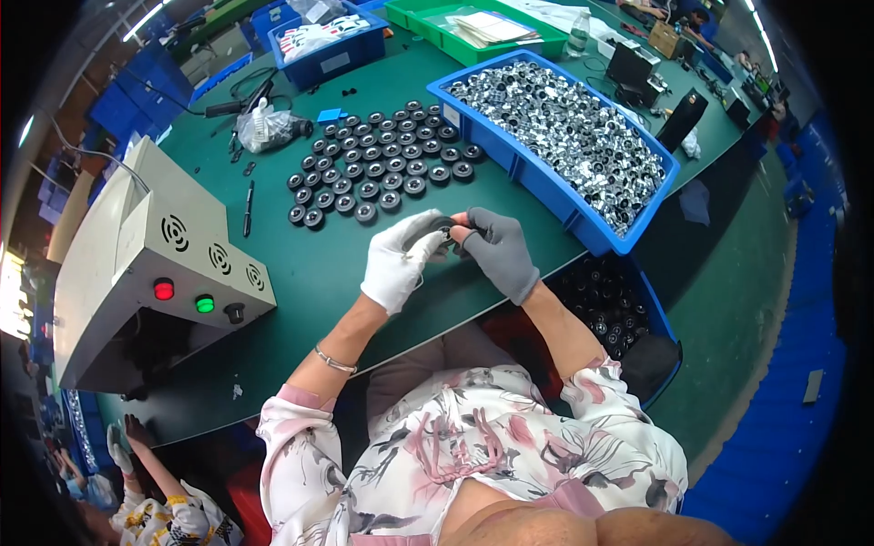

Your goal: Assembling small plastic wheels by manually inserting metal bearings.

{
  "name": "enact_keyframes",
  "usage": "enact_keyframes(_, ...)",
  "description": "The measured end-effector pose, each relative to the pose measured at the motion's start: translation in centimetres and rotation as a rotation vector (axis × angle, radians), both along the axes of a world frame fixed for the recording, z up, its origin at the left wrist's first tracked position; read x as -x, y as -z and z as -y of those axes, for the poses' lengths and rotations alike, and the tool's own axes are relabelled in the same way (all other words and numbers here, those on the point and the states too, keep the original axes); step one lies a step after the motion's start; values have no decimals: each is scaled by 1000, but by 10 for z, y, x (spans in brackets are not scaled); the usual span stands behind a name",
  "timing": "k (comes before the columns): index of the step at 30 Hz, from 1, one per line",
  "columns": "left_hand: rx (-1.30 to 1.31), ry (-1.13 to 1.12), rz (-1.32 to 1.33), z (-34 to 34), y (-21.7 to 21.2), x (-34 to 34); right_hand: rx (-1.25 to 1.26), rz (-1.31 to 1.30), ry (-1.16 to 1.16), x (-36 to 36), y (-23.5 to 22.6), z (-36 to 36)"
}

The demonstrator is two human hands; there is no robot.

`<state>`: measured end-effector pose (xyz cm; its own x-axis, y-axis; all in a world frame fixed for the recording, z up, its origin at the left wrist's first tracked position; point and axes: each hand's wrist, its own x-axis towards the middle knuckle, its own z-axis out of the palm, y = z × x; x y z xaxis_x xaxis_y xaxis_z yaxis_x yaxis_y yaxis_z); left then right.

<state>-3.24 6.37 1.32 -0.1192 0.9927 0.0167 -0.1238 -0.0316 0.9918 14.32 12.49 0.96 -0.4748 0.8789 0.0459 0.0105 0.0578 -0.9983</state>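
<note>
A green worktop (pixel 300 273) is carrying everything here, curving with the lens. At its left a beige machine housing (pixel 146 264) is sitting with a red button (pixel 164 290), a green button (pixel 205 304) and a black knob (pixel 235 313) on its sloped front.

Along the far right a long blue bin (pixel 546 187) is lying heaped nearly to the rim with shiny silver ring-shaped parts (pixel 564 127), so by my judgement a large stock is waiting to be handled. Below the worktop edge, beside the person's right arm, a second blue bin (pixel 657 314) is holding dark round pieces (pixel 605 305); whether these are finished or raw I cannot tell.

In the middle, black round caps (pixel 382 164) are standing in tidy rows, several dozen of them, close together and well apart from the silver heap. They are reading as the finished or staged lot, still small against what the bin is holding.

Just in front of those rows the left hand (pixel 396 259), in a white glove, and the right hand (pixel 499 253), in a grey glove, are meeting above the worktop. Between them a small dark round part (pixel 440 229) is being pinched, the fingers of both hands closing on it from either side; how the grip sits exactly is too small to tell.

A black pen (pixel 248 207) is lying left of the rows, and a clear plastic bag (pixel 264 127) is sitting beyond it.
</note>
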Motion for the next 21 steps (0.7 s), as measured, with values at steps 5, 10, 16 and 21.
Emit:
enact_keyframes(5, 9, 68, 241, 2, 13, 20, -561, 51, -114, 14, -20, -4)
enact_keyframes(10, 41, 91, 501, 5, 7, 26, -604, 64, -279, 28, -18, -28)
enact_keyframes(16, 174, 96, 290, 4, -4, 29, -910, 230, -228, 40, -10, -36)
enact_keyframes(21, 69, -46, 88, 5, 10, 23, -1093, 229, -126, 52, -5, -28)
